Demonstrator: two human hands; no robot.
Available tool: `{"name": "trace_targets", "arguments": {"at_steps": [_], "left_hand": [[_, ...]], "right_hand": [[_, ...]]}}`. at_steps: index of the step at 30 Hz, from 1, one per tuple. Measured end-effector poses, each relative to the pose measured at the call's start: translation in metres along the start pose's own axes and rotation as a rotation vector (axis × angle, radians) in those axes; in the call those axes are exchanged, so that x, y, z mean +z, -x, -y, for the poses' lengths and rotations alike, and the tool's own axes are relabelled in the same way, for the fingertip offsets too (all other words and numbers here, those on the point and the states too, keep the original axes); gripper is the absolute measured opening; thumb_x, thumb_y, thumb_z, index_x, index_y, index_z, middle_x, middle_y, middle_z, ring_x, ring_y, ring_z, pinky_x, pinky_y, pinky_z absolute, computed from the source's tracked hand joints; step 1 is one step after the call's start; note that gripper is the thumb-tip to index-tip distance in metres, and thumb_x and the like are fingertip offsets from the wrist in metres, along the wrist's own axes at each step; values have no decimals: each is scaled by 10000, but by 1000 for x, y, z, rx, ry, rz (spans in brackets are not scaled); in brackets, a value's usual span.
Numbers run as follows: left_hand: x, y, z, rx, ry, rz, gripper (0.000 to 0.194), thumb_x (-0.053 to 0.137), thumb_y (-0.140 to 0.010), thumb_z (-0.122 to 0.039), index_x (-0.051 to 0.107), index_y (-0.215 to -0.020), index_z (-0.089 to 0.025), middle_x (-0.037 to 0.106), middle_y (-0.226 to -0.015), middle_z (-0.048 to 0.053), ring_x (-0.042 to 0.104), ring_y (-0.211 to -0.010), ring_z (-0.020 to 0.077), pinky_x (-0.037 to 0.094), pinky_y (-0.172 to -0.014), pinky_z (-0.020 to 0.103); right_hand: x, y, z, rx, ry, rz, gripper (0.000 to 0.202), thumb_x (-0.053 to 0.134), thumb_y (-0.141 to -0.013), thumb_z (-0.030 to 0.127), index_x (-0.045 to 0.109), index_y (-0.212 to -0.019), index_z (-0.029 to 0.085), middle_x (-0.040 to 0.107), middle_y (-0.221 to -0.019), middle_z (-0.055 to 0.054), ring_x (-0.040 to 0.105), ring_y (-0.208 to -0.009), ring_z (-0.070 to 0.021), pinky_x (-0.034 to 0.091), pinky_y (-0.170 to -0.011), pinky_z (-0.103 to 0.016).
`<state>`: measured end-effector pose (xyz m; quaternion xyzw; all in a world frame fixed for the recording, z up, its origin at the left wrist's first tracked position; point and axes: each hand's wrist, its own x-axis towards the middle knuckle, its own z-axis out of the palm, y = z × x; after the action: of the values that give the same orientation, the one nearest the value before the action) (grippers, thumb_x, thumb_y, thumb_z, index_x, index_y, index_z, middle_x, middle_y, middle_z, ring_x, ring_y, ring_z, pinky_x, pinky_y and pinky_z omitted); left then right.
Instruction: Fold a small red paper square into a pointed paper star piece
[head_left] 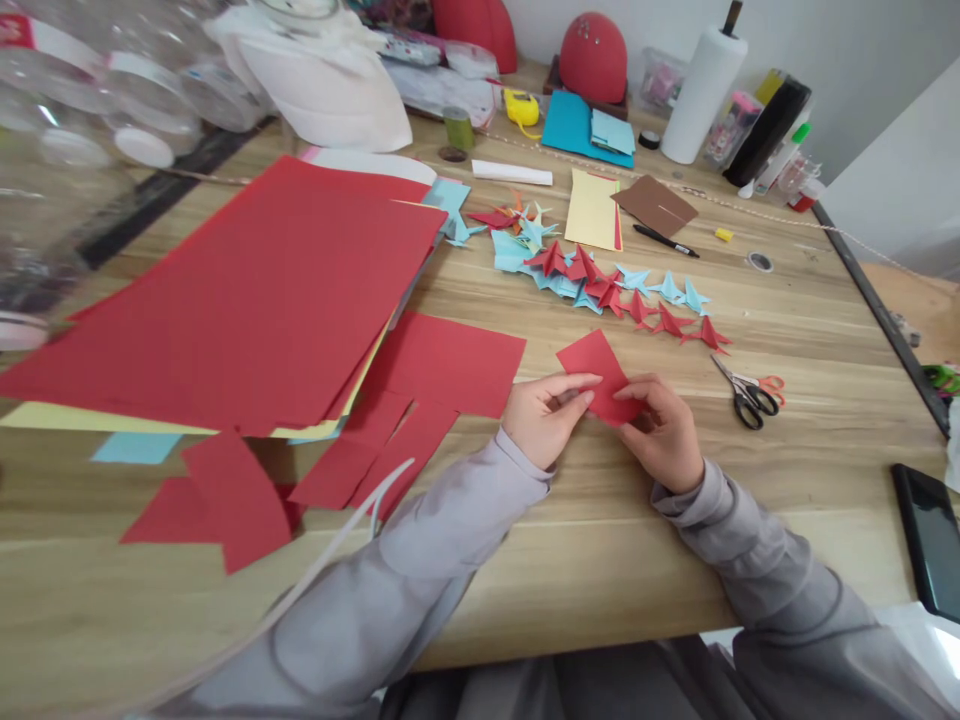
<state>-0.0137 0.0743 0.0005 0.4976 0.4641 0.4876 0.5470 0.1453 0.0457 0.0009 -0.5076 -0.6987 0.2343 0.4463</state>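
Note:
A small piece of red paper (pixel 596 358) is held between my two hands, a little above the table's front part. My left hand (pixel 541 415) pinches its left side between thumb and fingers. At its lower right corner, my right hand (pixel 666 430) grips the paper the same way. Just beyond lie folded red paper cranes (pixel 581 265) and folded light blue cranes (pixel 671 288), set in rows. Black-handled scissors (pixel 750 400) rest to the right of my right hand, partly over an orange-handled pair (pixel 772 385).
Large red sheets (pixel 262 290) are stacked at left, with red cut pieces (pixel 247 500) in front. A white cable (pixel 315 570) crosses my left sleeve. Behind are a black pen (pixel 665 240), brown paper (pixel 656 205) and a yellow tape measure (pixel 523 108). A phone (pixel 930 540) lies right.

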Motion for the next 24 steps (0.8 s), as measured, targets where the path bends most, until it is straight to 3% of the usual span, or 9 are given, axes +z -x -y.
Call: {"name": "trace_targets", "arguments": {"at_steps": [5, 11, 15, 19, 24], "left_hand": [[0, -1, 2, 23, -13, -1, 134, 667, -688, -183, 748, -795, -184, 725, -691, 32, 665, -602, 163, 564, -609, 286], [2, 2, 0, -3, 79, -27, 148, 682, -690, -240, 745, -800, -165, 742, -784, 56, 691, -622, 173, 581, -628, 287], [3, 2, -6, -35, 141, -25, 224, 748, -618, -240, 741, -821, -145, 727, -699, 41, 671, -600, 154, 570, -621, 266], [4, 2, -9, -6, 58, -51, 246, 776, -562, -175, 743, -805, -153, 688, -607, 3, 597, -518, 104, 530, -552, 223], [4, 2, -7, 17, -9, -58, 204, 774, -573, -173, 750, -776, -158, 656, -556, -6, 546, -472, 87, 490, -493, 209]], "right_hand": [[0, -2, 3, 5, -16, -8, 48, 649, -784, 211, 687, -810, 222, 643, -893, -59, 621, -818, -179, 494, -729, -313], [2, -2, 2, 113, -166, -44, 93, 636, -813, 270, 676, -755, 209, 665, -867, -50, 621, -796, -164, 489, -723, -301], [2, -2, 1, 163, -270, -47, 95, 612, -832, 260, 647, -769, 198, 658, -847, -40, 603, -784, -148, 479, -723, -288], [5, -1, 1, 264, -371, -59, 110, 641, -809, 293, 613, -773, 192, 638, -757, -13, 577, -683, -120, 475, -654, -257], [9, -2, 2, 365, -485, -90, 306, 738, -706, 342, 556, -921, 222, 650, -734, 16, 600, -634, -116, 484, -585, -237]]}}
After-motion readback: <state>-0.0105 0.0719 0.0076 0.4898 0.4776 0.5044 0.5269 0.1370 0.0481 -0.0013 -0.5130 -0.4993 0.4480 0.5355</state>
